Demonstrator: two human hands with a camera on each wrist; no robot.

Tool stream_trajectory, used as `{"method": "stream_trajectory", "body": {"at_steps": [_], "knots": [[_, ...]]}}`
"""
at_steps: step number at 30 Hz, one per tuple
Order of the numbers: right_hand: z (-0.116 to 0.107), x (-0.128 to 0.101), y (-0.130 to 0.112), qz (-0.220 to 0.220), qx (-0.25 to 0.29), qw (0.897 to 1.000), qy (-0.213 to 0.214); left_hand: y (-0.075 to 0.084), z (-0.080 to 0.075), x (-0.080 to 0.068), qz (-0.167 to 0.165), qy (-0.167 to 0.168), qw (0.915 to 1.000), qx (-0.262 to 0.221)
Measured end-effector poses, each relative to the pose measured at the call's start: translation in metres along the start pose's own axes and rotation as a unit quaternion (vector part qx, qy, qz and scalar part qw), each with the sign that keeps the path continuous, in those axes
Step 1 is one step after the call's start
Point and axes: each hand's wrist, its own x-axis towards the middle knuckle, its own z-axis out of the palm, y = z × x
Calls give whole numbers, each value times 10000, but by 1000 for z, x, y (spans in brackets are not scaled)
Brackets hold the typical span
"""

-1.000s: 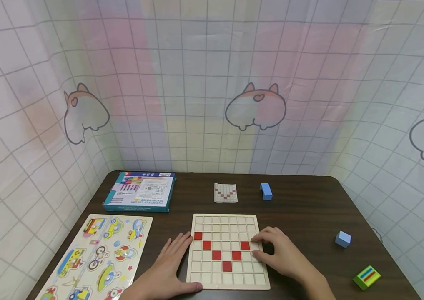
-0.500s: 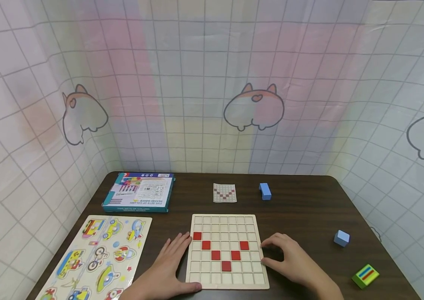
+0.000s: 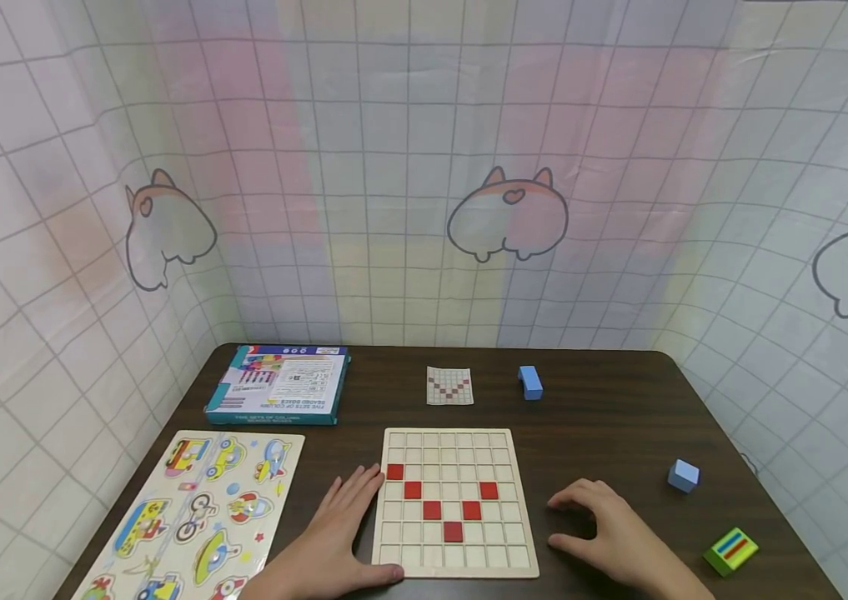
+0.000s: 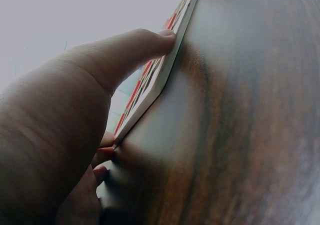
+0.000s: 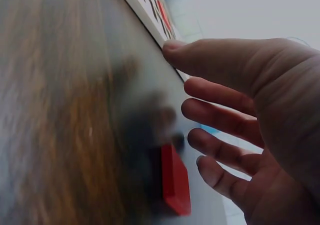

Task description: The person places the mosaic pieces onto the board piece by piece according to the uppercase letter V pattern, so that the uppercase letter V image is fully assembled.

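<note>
A wooden grid board (image 3: 454,446) lies at the table's near middle, with several red tiles (image 3: 433,510) set in a partial V. My left hand (image 3: 341,525) lies flat on the table against the board's left edge. In the left wrist view its thumb (image 4: 140,50) presses the board's rim (image 4: 162,77). My right hand (image 3: 607,533) hovers over the table just right of the board, fingers relaxed and spread, holding nothing. The right wrist view shows a loose red tile (image 5: 175,180) on the table under that hand (image 5: 240,110). The head view hides this tile.
A small pattern card (image 3: 449,386) and a blue block (image 3: 530,382) lie behind the board. Another blue block (image 3: 684,476) and a striped green block (image 3: 731,552) sit at the right. A teal box (image 3: 279,384) and a vehicle puzzle (image 3: 191,517) fill the left side.
My right hand has drawn back from the board's right columns and moved right onto the bare table. The left hand and the board have stayed put.
</note>
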Motion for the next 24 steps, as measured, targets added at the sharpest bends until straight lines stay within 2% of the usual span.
{"method": "stream_trajectory", "body": {"at_steps": [15, 24], "knots": [[-12, -24, 18, 142, -420, 9990, -98, -1, 0, -1, 45, 58, 10000, 44], [-21, -37, 29, 22, -190, 9997, -166, -1, 1, -1, 36, 55, 10000, 59]]}}
